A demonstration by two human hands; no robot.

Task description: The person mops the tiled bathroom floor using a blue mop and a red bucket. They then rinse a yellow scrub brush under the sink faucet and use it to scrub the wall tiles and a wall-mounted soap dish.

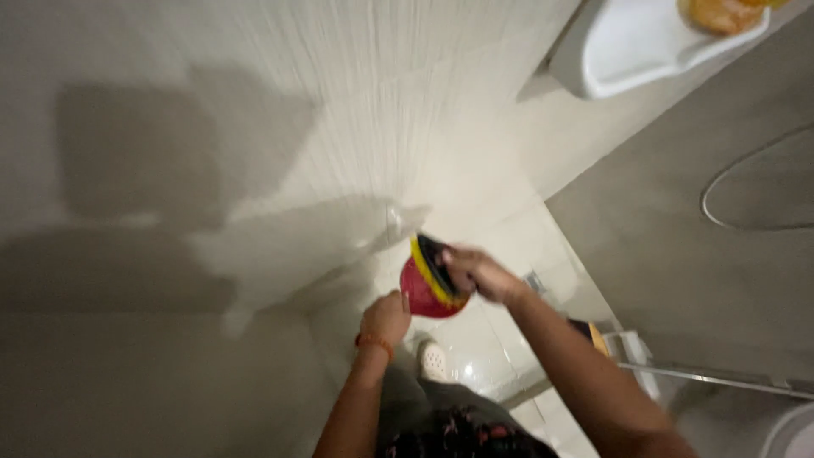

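My right hand (477, 273) grips a black and yellow scrubbing sponge (434, 265) and presses it into a red bowl-like container (424, 295). My left hand (387, 318), with an orange band at the wrist, is closed at the container's lower left edge and seems to hold it there. Both hands are raised in front of a pale tiled wall (339, 110). The picture is blurred by motion, so the left hand's exact grip is hard to make out.
A white wall shelf (627, 51) at the top right carries an orange object (721, 15). A thin hose (746, 182) curves on the grey wall at right. Below are a glossy tiled floor (483, 348), my white shoe (434, 360), a floor drain (534, 282).
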